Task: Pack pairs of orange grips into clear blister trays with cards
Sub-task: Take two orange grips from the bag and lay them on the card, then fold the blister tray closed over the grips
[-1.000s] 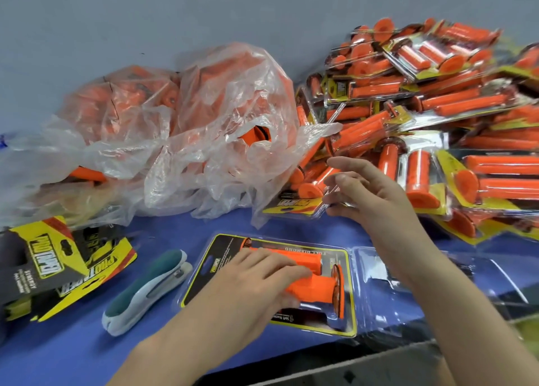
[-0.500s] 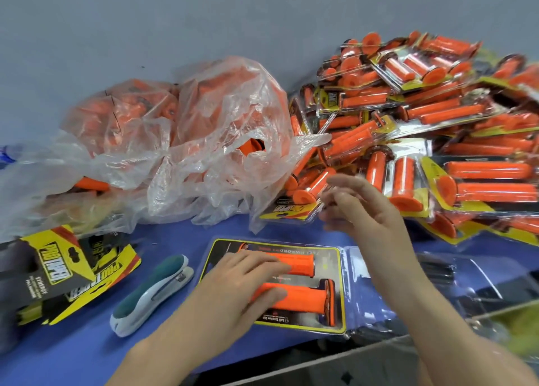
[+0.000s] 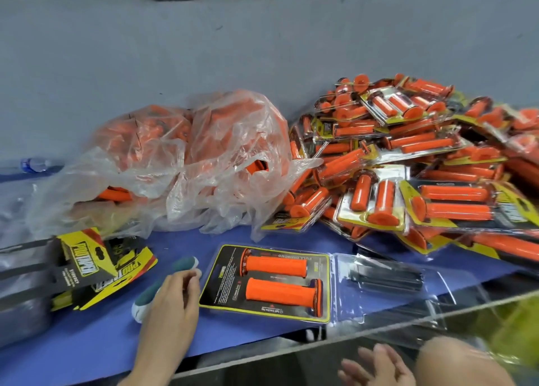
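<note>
Orange grips (image 3: pixel 280 291), one pair, lie side by side in the clear tray (image 3: pixel 329 298) on its black-and-yellow card (image 3: pixel 224 283), straight in front of you on the blue table (image 3: pixel 186 239). Your left hand (image 3: pixel 172 298) lies on the stapler (image 3: pixel 183 264) just left of that tray, fingers bent over it; whether they have closed round it cannot be told. Your right hand (image 3: pixel 376 365) sits low at the near edge, fingers loose and spread, holding nothing. The tray's lid (image 3: pixel 390 286) lies folded out to the right, so this pack looks filled but not yet shut or stapled. Far right, a big heap of finished packs (image 3: pixel 423 181) suggests much is done; the plastic bags (image 3: pixel 204 158) of loose grips and the stack of cards (image 3: pixel 87 266) at left suggest plenty remains.
</note>
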Demonstrator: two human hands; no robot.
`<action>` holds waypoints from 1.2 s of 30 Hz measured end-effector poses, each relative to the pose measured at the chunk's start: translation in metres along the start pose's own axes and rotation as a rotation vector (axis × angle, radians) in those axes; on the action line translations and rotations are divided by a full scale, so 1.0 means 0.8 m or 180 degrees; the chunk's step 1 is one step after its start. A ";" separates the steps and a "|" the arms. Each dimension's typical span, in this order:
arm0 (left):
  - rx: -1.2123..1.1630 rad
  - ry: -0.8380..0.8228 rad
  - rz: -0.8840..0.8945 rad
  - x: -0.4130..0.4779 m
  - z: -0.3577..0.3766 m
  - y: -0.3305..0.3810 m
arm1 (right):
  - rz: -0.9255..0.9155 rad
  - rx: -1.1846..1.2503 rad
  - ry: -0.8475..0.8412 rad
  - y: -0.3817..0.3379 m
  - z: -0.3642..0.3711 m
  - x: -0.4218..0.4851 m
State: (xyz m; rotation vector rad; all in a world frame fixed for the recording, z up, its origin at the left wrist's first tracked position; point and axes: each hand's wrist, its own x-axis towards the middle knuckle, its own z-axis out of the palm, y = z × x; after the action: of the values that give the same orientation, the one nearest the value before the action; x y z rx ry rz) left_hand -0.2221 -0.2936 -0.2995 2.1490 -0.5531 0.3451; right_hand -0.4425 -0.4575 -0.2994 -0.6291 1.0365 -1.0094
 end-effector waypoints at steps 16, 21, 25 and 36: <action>-0.0435 -0.0651 -0.0283 -0.004 -0.011 -0.012 | -0.3716 -0.2737 -0.1592 -0.002 0.014 -0.005; -0.0902 -0.0354 -0.0592 -0.010 -0.020 -0.009 | -0.4683 -0.4080 -0.1982 -0.010 0.015 0.039; -0.1160 0.0560 -0.0521 -0.028 -0.030 0.020 | -0.4981 -0.4459 -0.2403 -0.021 0.012 0.057; 0.1081 -0.0663 0.2825 -0.060 0.033 0.109 | -0.5057 -0.3646 -0.2934 -0.026 0.013 0.050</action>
State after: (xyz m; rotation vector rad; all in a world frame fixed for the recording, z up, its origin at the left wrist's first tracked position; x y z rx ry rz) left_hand -0.3059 -0.3485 -0.2761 2.1487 -1.6700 0.7340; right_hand -0.4346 -0.5028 -0.2937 -2.7968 -0.0523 -1.0338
